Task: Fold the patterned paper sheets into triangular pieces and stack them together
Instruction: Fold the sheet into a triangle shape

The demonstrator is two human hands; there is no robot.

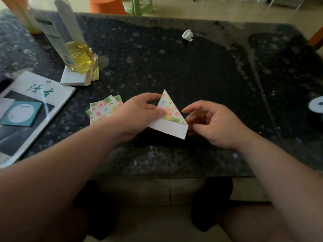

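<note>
Paper folded into a triangle [170, 110] is held over the dark speckled table [174, 67], near the front middle. Its patterned face is up and its point aims away from the person, with a plain white strip [167, 127] running along its lower edge. The left hand [139, 114] grips the triangle at its left side, with the thumb [160, 111] pressed on the patterned face and the other fingers curled behind. The right hand [215, 123] is at the strip's right corner, fingers loosely curled and forefinger reaching toward the sloping edge; its thumb tip lies just beside the corner, but whether it pinches the paper or only touches it I cannot tell. Left of the left hand, partly hidden by it, a small pile of patterned pieces [103, 109] lies flat on the table. Farther back on the left a clear bottle [76, 56] with yellow liquid in the bottom stands on a stack of sheets [75, 78] — white on top, patterned edges showing at its right side. A magazine [35, 102] lies at the left edge with a teal notepad [21, 113] on it. A crumpled white wad [187, 35] rests near the far side, and a pale disc [316, 106] shows at the right edge
</note>
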